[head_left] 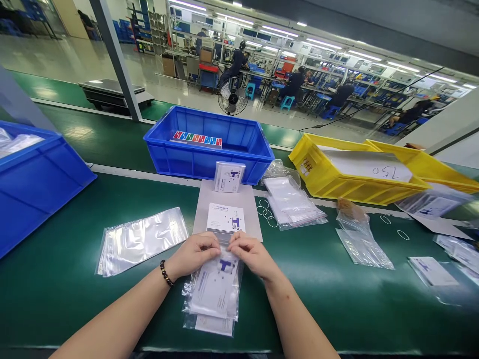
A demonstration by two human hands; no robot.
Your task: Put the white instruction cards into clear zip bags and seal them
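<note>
Both hands pinch the upper end of a clear plastic bag (pixel 215 286) with a printed white booklet inside. My left hand (pixel 200 252) grips its left corner; a beaded bracelet circles that wrist. My right hand (pixel 250 252) grips the right corner. Under this bag lie more bagged booklets, one white edge (pixel 213 325) showing at the bottom. Just beyond my fingertips, a stack of printed booklets (pixel 225 218) rests on a grey board (pixel 252 209). Another small stack (pixel 229 177) stands upright against the blue bin. Flat empty clear bags (pixel 144 242) lie left of my left hand.
A blue bin (pixel 209 162) holding a colourful printed item stands behind the board; another blue bin (pixel 37 174) is at left. Yellow bins (pixel 355 182) stand at right. White rings (pixel 267 213), packed plastic bags (pixel 294 202) and a bagged booklet (pixel 432 271) lie on the green table.
</note>
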